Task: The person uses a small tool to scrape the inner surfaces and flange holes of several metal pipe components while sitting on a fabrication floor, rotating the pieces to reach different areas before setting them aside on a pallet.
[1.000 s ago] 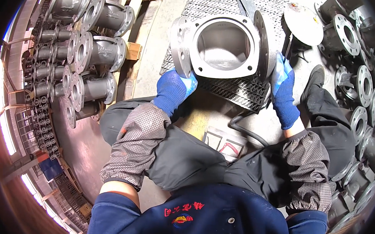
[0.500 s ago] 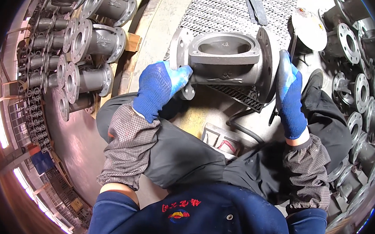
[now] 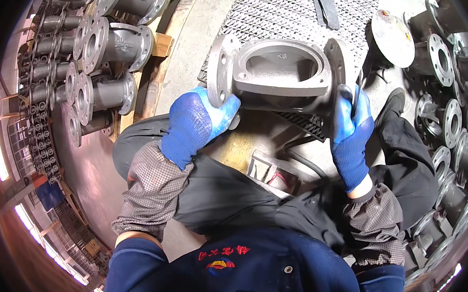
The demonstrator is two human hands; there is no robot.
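The casting (image 3: 280, 76) is a grey flanged valve body. It lies on its side across the near edge of a metal grating (image 3: 287, 11), just ahead of the person's knees. Its oval top opening faces the camera, with one round bolt flange at each end.

The left hand (image 3: 195, 124), in a blue glove, grips the lower rim of the left flange. Its fingers are curled together and clamped on that rim, thumb side against the flange face.

The right hand (image 3: 350, 132), also blue-gloved, is pressed against the right flange. Its fingers are closed around the flange edge, and a thin dark tool (image 3: 359, 84) stands upright between them; its type cannot be told.

The casting is supported between both hands. Whether its underside rests on the grating cannot be told.

Both forearms wear checked sleeve covers over a dark blue jacket.

To the left, on a wooden pallet (image 3: 162, 46), rows of similar valve bodies (image 3: 108, 45) are stacked, flanges outward. To the right, further flanged castings (image 3: 441, 57) lie close together on the floor. A round disc (image 3: 392, 37) leans among them. A flat bar (image 3: 325, 6) lies on the grating's far part.
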